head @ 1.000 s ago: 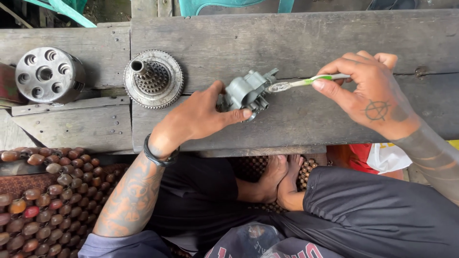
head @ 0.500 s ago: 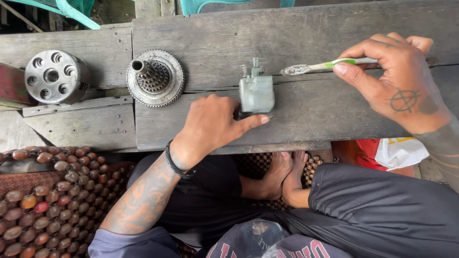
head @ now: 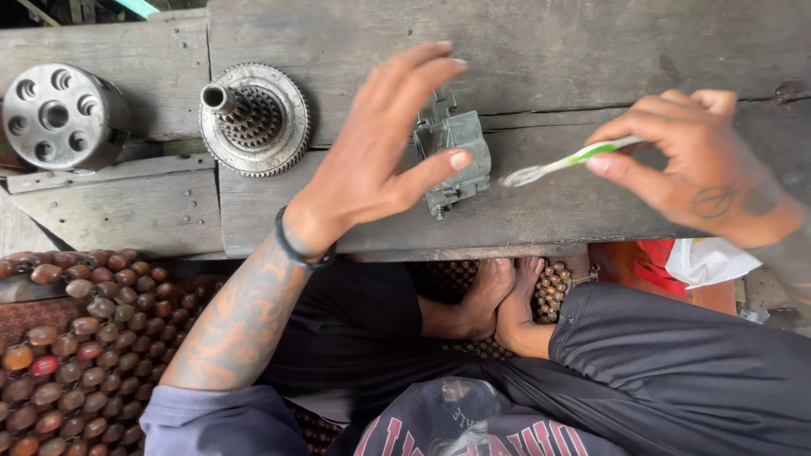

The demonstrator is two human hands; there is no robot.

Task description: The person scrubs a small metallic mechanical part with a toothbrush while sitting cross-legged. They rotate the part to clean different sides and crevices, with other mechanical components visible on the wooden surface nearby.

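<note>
Far to the left of the left hand, on the wooden planks [head: 591,42]: a round metal drum [head: 59,116] with a ring of holes in its face. Nearer, just left of that hand's wrist line: a toothed gear disc [head: 256,120] with a short shaft standing from its centre, lying flat on the wood. Below and left of the forearm: a mat of brown wooden beads [head: 68,338].

Left hand [head: 380,160] spread wide, fingers fanned and lifted, gripping nothing; black band [head: 297,250] around the wrist. Thumb tip close to or against the near face of a small grey metal casting [head: 456,156] — contact not clear. Casting set on the planks directly right of the palm, partly behind the fingers, between the two hands.

Right of the casting: bristle head of a green and white toothbrush [head: 562,163], just beside its edge, apart from it. Right hand [head: 701,165] closed narrowly on the brush handle, pinched between thumb and fingers, blurred. Below the right hand: red and white plastic [head: 693,257] under the plank edge.
</note>
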